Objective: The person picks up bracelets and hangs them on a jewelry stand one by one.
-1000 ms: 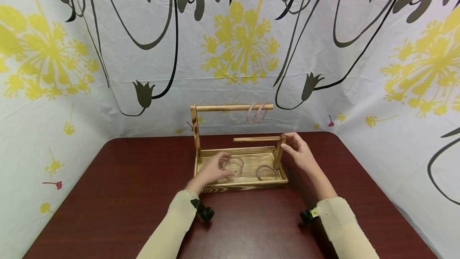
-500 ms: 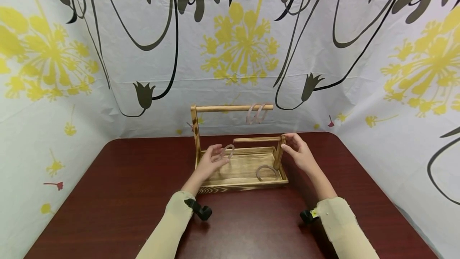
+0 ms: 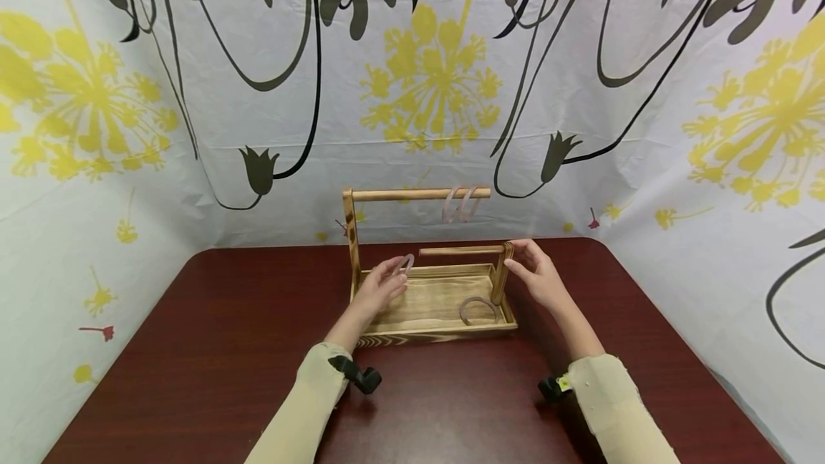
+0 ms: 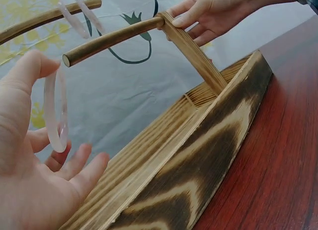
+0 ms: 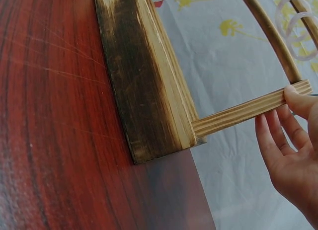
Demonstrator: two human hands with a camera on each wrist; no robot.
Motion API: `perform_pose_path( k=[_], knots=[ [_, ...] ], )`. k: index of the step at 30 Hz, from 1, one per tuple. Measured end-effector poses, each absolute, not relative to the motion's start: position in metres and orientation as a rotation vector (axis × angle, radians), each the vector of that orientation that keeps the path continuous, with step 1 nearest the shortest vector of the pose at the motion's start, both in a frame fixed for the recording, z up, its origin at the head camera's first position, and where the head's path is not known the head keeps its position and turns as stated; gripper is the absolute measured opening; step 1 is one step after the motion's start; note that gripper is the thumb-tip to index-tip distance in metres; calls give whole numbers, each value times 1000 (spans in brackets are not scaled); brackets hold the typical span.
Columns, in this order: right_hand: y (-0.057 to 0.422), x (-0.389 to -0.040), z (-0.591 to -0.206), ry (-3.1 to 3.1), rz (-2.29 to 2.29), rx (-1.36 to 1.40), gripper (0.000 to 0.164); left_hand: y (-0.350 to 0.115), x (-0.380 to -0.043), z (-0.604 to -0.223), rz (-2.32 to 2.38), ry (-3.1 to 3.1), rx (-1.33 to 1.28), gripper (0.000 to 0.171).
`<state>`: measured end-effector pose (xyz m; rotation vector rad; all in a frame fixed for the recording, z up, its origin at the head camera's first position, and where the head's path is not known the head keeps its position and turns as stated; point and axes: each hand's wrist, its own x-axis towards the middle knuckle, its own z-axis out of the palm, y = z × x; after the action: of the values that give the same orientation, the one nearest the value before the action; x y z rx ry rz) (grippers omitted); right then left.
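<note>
A wooden bangle stand (image 3: 438,335) with a tray base and two bars is on the table. My left hand (image 3: 377,291) pinches a pale pink translucent bangle (image 4: 52,115) between thumb and fingers, held upright above the tray's left part. Close by in the left wrist view is the free end of the lower bar (image 4: 107,40), apart from the bangle. My right hand (image 3: 538,271) grips the top of the short right post (image 5: 248,110). Another bangle (image 3: 478,299), greyish, lies in the tray below that post.
Two pale pink bangles (image 3: 461,205) hang near the free end of the higher back bar (image 3: 412,193). A tall left post (image 3: 351,238) carries that bar. Dark red table (image 3: 245,335) surrounds the stand, and a flower-patterned cloth (image 3: 412,106) hangs behind.
My left hand has lifted the bangle up from the tray and drawn it left and back, turning it more edge-on. The right hand stays on the post.
</note>
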<state>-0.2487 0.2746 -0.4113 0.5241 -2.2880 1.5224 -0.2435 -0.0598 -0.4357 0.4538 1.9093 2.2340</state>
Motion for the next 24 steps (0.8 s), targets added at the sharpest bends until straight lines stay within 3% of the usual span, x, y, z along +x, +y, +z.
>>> perform_pose_path(
  k=[9, 24],
  knots=[
    [274, -249, -412, -2287, 1524, 528, 32, -59, -242, -435, 2097, 2220, 455, 54],
    [273, -247, -409, -2272, 1544, 539, 33, -51, -242, -419, 2189, 2199, 506, 74]
  ],
)
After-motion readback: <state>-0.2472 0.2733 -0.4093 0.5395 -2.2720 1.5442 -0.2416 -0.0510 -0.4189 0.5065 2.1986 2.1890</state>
